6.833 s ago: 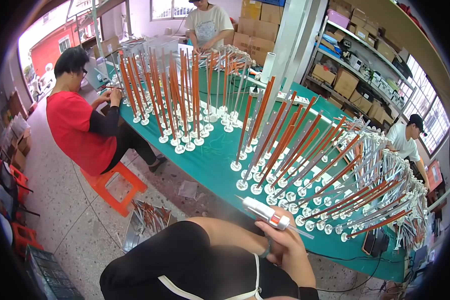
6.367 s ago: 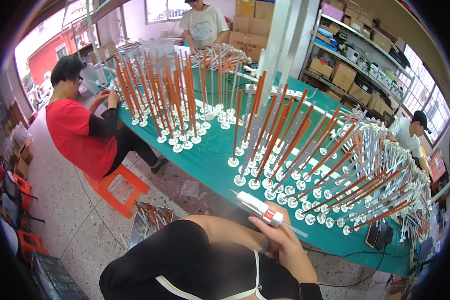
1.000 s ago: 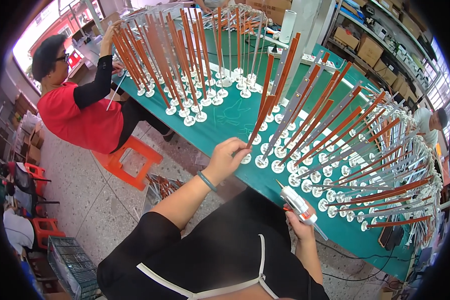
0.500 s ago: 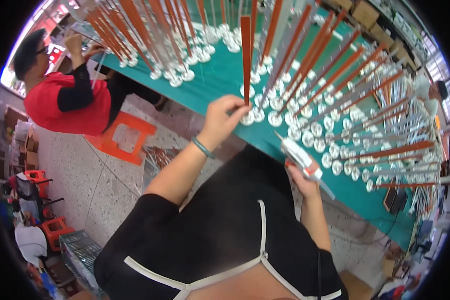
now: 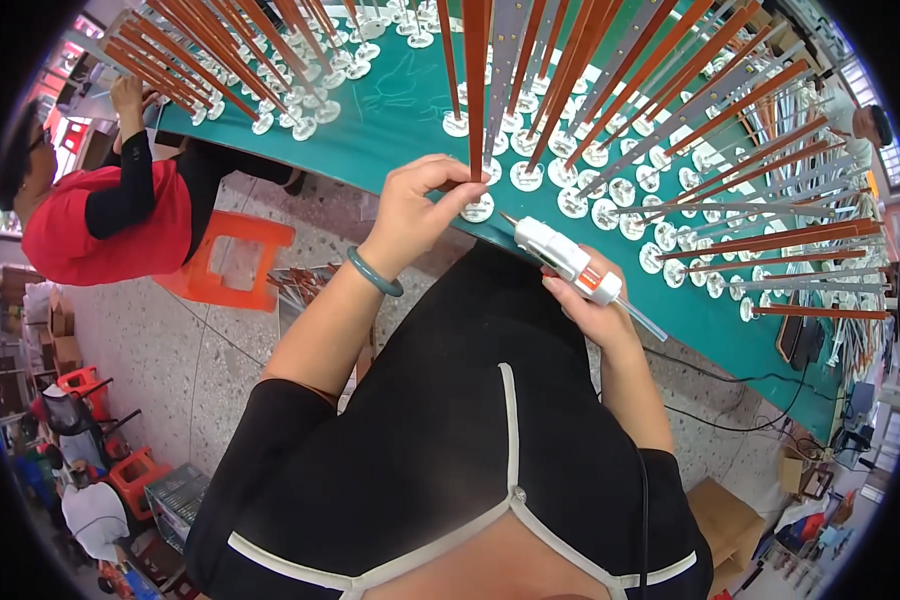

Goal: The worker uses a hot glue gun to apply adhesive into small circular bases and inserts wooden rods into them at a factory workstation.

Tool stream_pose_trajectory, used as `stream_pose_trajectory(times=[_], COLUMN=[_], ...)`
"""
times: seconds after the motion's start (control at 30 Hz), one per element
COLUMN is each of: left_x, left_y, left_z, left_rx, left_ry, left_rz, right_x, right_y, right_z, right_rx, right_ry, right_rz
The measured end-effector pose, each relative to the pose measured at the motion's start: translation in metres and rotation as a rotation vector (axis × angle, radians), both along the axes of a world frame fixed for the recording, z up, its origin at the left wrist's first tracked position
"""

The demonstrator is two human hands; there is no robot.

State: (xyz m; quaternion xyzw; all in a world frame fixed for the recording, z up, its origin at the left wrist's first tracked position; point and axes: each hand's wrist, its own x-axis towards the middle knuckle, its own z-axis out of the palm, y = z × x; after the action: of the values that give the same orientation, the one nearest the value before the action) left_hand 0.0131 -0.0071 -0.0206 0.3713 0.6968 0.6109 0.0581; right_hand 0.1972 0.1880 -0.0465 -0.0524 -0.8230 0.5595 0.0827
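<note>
My left hand (image 5: 418,203) pinches a tall reddish-brown strip (image 5: 477,95) near its lower end, thumb and forefinger closed on it. The strip stands upright by a round white base (image 5: 478,209) at the near edge of the green table; the fingers partly hide where the two meet. Wrapped round a white glue gun (image 5: 555,252) is my right hand (image 5: 597,310). The gun's nozzle points left toward that base, a short gap away. A clear glue stick (image 5: 646,318) pokes out of its rear end.
Many strips on round white bases crowd the green table (image 5: 395,100) behind and right of my hands. Cables (image 5: 710,372) hang at its right edge. Leftward, a person in red (image 5: 110,215) sits by an orange stool (image 5: 235,262). A cardboard box (image 5: 720,525) lies lower right.
The glue gun in my right hand has come left and up, its nozzle now close to the base under the strip. My left hand keeps its pinch. The whole view has shifted somewhat.
</note>
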Motion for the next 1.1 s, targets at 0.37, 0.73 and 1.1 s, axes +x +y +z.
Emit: stream_pose_trajectory(times=[0.37, 0.73, 1.1], left_x=[-0.008, -0.005, -0.005], left_y=[0.004, 0.005, 0.005], left_z=[-0.005, -0.008, -0.010], left_rx=[-0.088, -0.051, -0.056], left_ry=[0.175, 0.150, 0.171], left_rz=[-0.025, -0.007, 0.010], right_x=[-0.020, -0.028, -0.029], right_y=[-0.012, -0.016, -0.017], right_z=[0.017, 0.020, 0.020], right_rx=[0.255, 0.276, 0.246], right_ry=[-0.038, -0.131, -0.190], right_rz=[-0.021, -0.044, -0.059])
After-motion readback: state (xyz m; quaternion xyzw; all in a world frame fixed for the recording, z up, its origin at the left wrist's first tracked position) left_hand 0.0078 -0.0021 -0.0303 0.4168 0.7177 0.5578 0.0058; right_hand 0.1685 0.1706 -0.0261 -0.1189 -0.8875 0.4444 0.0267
